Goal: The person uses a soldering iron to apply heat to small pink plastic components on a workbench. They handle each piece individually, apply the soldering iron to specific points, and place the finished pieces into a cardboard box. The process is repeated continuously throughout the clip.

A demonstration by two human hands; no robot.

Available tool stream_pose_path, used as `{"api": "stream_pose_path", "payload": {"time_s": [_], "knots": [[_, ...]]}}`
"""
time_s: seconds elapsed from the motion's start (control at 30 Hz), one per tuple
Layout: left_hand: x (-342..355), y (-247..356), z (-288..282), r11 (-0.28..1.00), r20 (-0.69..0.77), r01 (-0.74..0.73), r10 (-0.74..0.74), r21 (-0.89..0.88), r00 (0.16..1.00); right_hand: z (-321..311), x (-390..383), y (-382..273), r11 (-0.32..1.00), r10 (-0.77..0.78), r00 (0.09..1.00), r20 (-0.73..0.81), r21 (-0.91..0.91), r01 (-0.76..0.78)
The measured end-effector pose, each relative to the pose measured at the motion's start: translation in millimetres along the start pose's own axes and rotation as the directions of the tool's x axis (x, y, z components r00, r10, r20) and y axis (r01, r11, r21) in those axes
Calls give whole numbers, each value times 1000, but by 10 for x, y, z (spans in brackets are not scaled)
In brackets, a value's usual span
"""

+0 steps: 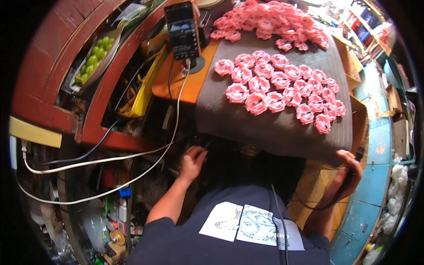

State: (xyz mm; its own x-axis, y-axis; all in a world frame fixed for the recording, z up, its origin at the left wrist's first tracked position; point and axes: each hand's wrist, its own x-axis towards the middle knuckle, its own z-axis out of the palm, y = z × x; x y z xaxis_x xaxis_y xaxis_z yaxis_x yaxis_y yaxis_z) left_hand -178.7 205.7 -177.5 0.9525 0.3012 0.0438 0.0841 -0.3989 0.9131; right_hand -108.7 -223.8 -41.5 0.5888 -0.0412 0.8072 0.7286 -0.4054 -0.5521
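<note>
My left hand (193, 161) is low below the brown mat (274, 137), its fingers pinched on a small, thin, dark item that I cannot make out. My right hand (346, 174) grips a dark object with a black cord (304, 206) hanging from it, beside the mat's lower right corner. A cluster of pink ribbon-like flowers (279, 79) lies spread on the mat, and a denser heap of similar pink flowers (269, 24) lies at its far end.
An orange board (164, 77) holds a phone (181, 31) on a stand, with white cables (137, 179) looping leftward. Red wooden frames (44, 84), green grapes (95, 57) and a yellow bin (143, 95) are left; cluttered shelves sit below. Cardboard boxes (318, 185) and blue panels (369, 176) line the right.
</note>
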Motion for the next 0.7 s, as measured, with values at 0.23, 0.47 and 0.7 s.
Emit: {"api": "stream_pose_path", "payload": {"time_s": [0.23, 0.47, 0.7], "knots": [[92, 683, -362, 792, 244, -210, 80, 573, 967, 841, 222, -504, 980, -113, 866, 486, 199, 16], [105, 1352, -853, 919, 285, -228, 135, 322, 949, 1142, 257, -640, 943, -219, 782, 583, 333, 16], [125, 1413, -612, 967, 425, -250, 210, 40, 880, 1875, 168, -830, 893, -317, 677, 664, 449, -22]]}}
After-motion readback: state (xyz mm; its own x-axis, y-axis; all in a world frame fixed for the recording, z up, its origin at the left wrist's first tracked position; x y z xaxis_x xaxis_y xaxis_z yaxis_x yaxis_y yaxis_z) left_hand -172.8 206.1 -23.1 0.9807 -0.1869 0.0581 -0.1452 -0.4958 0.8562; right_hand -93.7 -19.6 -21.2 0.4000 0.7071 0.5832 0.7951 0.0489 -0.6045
